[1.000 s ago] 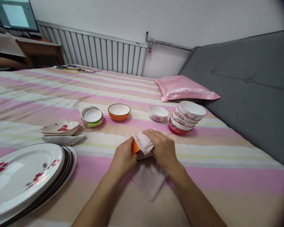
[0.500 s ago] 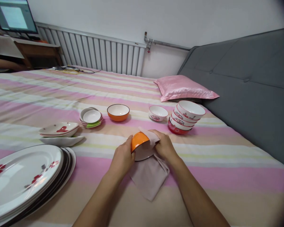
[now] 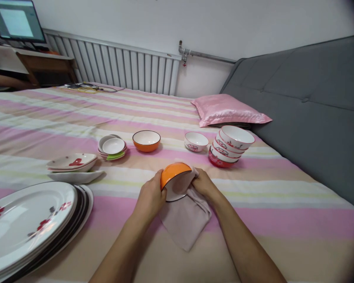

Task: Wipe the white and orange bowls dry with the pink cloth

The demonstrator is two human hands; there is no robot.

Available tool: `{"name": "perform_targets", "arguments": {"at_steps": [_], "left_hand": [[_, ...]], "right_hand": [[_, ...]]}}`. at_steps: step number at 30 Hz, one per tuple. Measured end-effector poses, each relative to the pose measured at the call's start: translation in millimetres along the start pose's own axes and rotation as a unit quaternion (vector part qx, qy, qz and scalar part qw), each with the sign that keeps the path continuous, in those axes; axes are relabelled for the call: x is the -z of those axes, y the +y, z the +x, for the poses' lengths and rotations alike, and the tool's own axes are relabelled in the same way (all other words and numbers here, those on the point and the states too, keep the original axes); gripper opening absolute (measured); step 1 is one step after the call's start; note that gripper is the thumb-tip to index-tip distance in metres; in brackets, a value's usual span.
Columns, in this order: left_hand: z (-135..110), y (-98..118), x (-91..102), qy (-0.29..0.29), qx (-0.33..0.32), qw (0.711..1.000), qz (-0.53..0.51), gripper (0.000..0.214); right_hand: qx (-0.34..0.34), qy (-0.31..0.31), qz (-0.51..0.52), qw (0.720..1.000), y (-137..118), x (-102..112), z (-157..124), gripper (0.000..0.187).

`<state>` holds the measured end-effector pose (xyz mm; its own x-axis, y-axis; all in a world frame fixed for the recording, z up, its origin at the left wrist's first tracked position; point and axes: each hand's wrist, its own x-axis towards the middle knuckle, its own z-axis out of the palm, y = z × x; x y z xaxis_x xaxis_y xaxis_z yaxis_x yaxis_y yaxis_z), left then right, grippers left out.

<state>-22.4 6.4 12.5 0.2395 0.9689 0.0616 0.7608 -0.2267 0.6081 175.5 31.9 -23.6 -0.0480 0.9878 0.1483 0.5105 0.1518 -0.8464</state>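
Note:
Tilted on its side above the bed, an orange bowl [image 3: 174,173] with a white inside and dark rim is gripped at its left by my left hand [image 3: 152,194]. My right hand [image 3: 206,183] is closed on a pale pinkish-grey cloth [image 3: 185,224] at the bowl's right side; its fingertips are partly hidden. The cloth hangs below and behind the bowl. Beyond my hands a second orange bowl [image 3: 146,141] stands upright. Farther right are a small white bowl [image 3: 196,141] with a red rim and a leaning stack of similar bowls [image 3: 231,145].
At left lie a stack of large plates [image 3: 26,220], some boat-shaped dishes [image 3: 72,161] and several small dishes [image 3: 113,146]. A pink pillow [image 3: 228,110] rests by the grey headboard [image 3: 306,106]. Cables [image 3: 91,87] lie on the bed's far edge. A person's limb [image 3: 8,80] shows near the desk.
My right hand and the cloth have shifted off the orange bowl's outer top toward its right edge, uncovering more orange. My left hand keeps its hold, slightly farther left.

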Motion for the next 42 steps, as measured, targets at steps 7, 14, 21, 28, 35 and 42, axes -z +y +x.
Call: {"name": "perform_targets", "arguments": {"at_steps": [7, 14, 21, 28, 35, 42], "left_hand": [[-3, 1, -5.4, 0.024, -0.078, 0.984, -0.157, 0.069], [-6, 8, -0.5, 0.013, -0.150, 0.964, -0.219, 0.062], [-8, 7, 1.7, 0.010, -0.195, 0.953, -0.230, 0.067], [-10, 5, -3.7, -0.010, -0.140, 0.969, -0.201, 0.105], [-8, 5, -5.2, -0.013, -0.113, 0.977, -0.178, 0.102], [-7, 3, -6.3, -0.018, -0.082, 0.980, -0.182, 0.102]], "right_hand": [[0.047, 0.104, -0.212, 0.971, -46, 20, -16, 0.044], [0.134, 0.072, -0.296, 0.943, -79, 17, -34, 0.038], [0.254, 0.006, -0.297, 0.920, -90, 7, -43, 0.052], [0.276, -0.030, -0.303, 0.912, -92, -2, -40, 0.044], [0.298, -0.006, -0.273, 0.915, -78, 1, -31, 0.026], [0.295, 0.010, -0.163, 0.941, -64, 7, -22, 0.027]]}}
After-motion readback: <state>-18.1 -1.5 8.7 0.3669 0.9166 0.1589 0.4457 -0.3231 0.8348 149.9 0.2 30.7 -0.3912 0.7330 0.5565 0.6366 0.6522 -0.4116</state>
